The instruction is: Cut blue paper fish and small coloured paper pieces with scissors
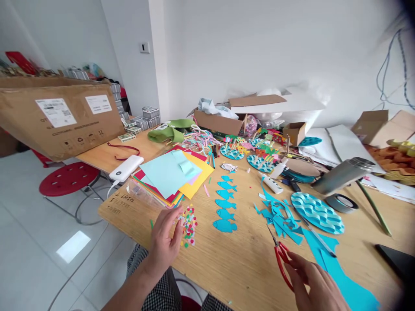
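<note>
My left hand (165,239) hovers at the near table edge beside a heap of small coloured paper dots (188,224), its fingers pinched together at the heap; what they grip is too small to name. My right hand (316,283) is at the lower right, its fingers wrapped round the red handles of a pair of scissors (279,252), blades pointing up and left. A blue paper sheet (340,276) lies under and beside that hand. A column of several blue paper fish (225,201) lies between the hands.
On the wooden table (246,268): a stack of coloured paper (171,175), a white power bank (126,167), blue scraps (279,214), a blue wave disc (317,212), a glue stick (272,185), a metal flask (342,175), a tape roll (341,202). Cardboard boxes (58,114) stand left and at the back; a red stool (68,179) is left.
</note>
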Demonstrator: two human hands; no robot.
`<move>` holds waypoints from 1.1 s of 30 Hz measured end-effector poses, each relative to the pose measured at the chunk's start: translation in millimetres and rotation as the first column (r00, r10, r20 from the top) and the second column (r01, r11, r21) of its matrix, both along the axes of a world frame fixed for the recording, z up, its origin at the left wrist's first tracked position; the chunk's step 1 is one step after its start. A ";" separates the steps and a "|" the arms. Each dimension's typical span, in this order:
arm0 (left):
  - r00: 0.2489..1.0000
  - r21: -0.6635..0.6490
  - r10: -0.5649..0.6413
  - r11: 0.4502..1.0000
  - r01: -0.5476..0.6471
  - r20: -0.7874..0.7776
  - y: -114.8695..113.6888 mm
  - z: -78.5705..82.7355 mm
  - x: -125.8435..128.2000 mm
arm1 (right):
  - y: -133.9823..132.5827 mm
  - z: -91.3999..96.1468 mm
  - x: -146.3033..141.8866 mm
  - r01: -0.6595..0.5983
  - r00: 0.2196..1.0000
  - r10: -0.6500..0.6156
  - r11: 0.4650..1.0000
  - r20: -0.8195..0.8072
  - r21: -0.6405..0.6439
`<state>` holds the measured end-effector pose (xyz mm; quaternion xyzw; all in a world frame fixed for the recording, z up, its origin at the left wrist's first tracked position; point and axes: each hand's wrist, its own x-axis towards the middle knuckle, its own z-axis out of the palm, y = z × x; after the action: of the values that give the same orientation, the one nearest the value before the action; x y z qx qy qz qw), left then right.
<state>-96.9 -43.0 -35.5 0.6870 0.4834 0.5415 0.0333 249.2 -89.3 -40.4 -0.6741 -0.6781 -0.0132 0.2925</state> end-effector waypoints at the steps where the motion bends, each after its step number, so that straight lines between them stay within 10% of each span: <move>1: 1.000 0.004 0.003 1.000 -0.003 -0.017 1.0 0.7 -0.4 | 3.4 6.0 -7.5 0.007 0.999 -0.008 0.999 -0.033 -0.050; 6: 0.997 -0.078 -0.037 0.996 0.031 -0.066 11.6 8.5 -1.3 | 34.5 39.2 -21.4 -0.178 0.934 0.135 0.978 -0.330 -0.106; 12: 0.986 -0.265 -0.089 0.963 0.048 -0.144 21.6 19.2 0.8 | 96.1 71.2 -71.4 -0.224 0.634 0.208 0.971 -0.745 0.081; 16: 0.955 -0.420 -0.154 0.907 0.035 -0.252 22.9 24.0 -0.9 | 121.4 56.7 -100.4 -0.113 0.488 0.230 0.973 -0.842 0.201; 23: 0.935 -0.493 -0.157 0.870 -0.020 -0.317 26.9 30.1 -7.1 | 121.3 16.0 -111.2 -0.081 0.479 0.214 0.976 -0.851 0.200; 33: 0.907 -0.572 -0.302 0.816 0.086 -0.294 15.2 38.5 -2.8 | 113.5 10.0 -120.2 -0.054 0.460 0.206 0.977 -0.864 0.204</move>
<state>-99.7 -27.8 3.0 0.7847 0.5408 0.2347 0.1917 129.0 24.2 -30.5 -0.5072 -0.4773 0.3076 0.6483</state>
